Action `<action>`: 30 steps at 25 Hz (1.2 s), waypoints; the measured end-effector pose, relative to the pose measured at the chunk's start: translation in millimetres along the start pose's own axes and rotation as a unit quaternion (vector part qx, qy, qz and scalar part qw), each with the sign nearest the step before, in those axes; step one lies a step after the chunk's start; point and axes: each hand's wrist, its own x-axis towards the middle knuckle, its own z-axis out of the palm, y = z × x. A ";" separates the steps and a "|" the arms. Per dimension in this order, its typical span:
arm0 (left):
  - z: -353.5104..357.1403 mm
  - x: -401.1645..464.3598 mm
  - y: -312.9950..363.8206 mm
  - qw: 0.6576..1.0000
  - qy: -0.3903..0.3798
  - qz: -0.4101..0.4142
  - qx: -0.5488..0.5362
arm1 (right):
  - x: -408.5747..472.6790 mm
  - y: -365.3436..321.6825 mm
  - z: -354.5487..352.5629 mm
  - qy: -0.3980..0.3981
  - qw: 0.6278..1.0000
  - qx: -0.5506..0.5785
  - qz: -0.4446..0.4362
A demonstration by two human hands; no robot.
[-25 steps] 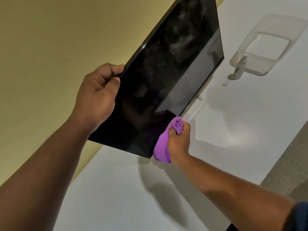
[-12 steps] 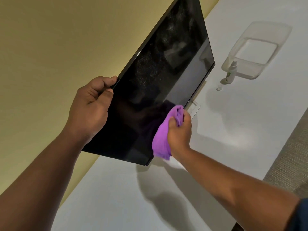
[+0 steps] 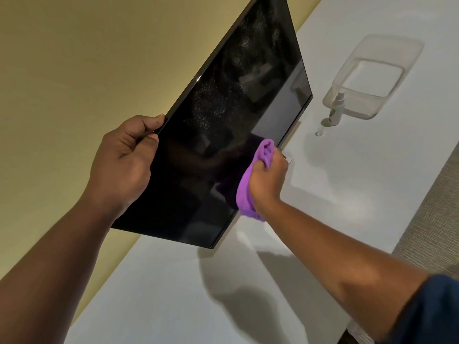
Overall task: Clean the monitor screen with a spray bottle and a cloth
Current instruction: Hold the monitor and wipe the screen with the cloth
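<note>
A black monitor (image 3: 223, 125) stands on the white table, its screen dark, with fine speckles of spray on its upper half. My left hand (image 3: 124, 160) grips the monitor's top edge, thumb on the front. My right hand (image 3: 268, 180) holds a bunched purple cloth (image 3: 246, 192) and presses it on the screen's lower part near the bottom bezel. A small white spray bottle (image 3: 336, 110) stands on the table to the right, apart from both hands.
A clear plastic tub (image 3: 372, 73) sits on the white table (image 3: 347, 182) just behind the spray bottle, and a small clear cap (image 3: 319, 132) lies in front of it. A yellow wall (image 3: 87, 58) is behind the monitor. The table's right edge meets grey carpet (image 3: 432, 219).
My right hand has slid the purple cloth along the lower screen towards the far end. My left hand keeps its grip on the top edge.
</note>
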 end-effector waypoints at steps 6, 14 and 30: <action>-0.3 -1.4 0.4 1.000 0.000 0.004 -0.002 | -45.0 17.6 -9.5 -0.095 0.983 0.017 -0.154; 0.3 -1.1 3.3 1.000 0.008 0.001 -0.017 | -21.1 -15.0 2.9 -0.040 0.982 -0.014 -0.183; 1.4 1.0 18.0 0.999 0.012 -0.017 0.030 | 31.5 4.3 -25.6 -0.050 0.999 -0.020 -0.007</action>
